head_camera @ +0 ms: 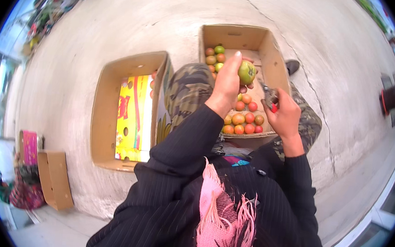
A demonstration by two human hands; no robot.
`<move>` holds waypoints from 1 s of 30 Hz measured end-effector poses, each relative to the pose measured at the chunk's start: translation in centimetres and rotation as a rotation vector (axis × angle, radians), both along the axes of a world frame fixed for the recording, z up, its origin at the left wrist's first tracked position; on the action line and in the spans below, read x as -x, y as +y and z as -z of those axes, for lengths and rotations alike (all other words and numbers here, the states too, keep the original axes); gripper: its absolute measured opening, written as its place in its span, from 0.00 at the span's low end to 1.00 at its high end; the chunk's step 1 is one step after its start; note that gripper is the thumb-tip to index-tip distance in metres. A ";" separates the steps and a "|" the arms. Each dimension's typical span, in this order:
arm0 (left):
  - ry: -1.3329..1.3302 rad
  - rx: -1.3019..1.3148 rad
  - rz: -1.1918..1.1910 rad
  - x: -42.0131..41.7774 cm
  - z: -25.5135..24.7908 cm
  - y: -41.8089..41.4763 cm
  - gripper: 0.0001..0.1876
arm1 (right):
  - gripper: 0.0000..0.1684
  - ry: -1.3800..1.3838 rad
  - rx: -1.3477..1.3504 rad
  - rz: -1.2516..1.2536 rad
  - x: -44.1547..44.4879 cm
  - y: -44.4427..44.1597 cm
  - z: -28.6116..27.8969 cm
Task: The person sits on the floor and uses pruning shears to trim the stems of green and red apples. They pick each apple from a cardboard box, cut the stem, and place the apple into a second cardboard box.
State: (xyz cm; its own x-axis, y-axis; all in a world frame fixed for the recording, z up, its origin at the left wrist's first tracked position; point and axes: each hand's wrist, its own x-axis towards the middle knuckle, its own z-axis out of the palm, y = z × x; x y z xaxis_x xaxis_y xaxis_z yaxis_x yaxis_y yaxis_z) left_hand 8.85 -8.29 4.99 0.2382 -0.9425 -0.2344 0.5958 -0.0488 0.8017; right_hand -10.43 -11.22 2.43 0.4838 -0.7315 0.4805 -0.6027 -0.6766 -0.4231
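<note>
A large green tomato (246,72) with its calyx showing is gripped in my left hand (229,79), above a cardboard box (237,39) that stands between my knees. My right hand (283,113) is closed around a small hand tool (269,93) with a red part, perhaps pruning snips; its tip points toward the tomato without plainly touching it. In the box, red and orange tomatoes (239,118) lie in rows at the near side, and green and reddish tomatoes (210,60) lie along the left wall. My left hand and forearm hide part of the box.
Left of my knee stands a second cardboard box (108,106) with a yellow printed sheet (133,118) on its bottom and a few tomatoes (153,84) at its right wall. A smaller cardboard box (55,178) and bags (26,193) are at the lower left. A cracked concrete floor surrounds me.
</note>
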 end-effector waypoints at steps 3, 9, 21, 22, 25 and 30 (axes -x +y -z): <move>-0.100 0.195 -0.301 -5.4 -3.7 2.3 0.23 | 0.28 -0.082 -0.106 0.071 0.0 -0.3 1.2; -0.250 -0.054 -0.606 -23.0 -0.4 10.6 0.23 | 0.33 -0.208 -0.388 0.224 2.2 -3.1 7.2; -1.092 -0.889 -0.334 -31.9 29.8 22.4 0.21 | 0.26 -0.079 -0.449 0.279 2.5 -4.0 10.9; -1.121 -0.949 -0.278 -30.1 29.3 20.2 0.23 | 0.25 -0.055 -0.477 0.302 3.4 -4.1 10.4; -1.192 -1.074 -0.190 -26.0 27.2 16.9 0.25 | 0.25 0.012 -0.509 0.322 5.5 -4.6 10.3; -1.150 -1.093 -0.351 -25.0 28.4 16.9 0.27 | 0.28 0.027 -0.538 0.313 5.0 -4.5 10.8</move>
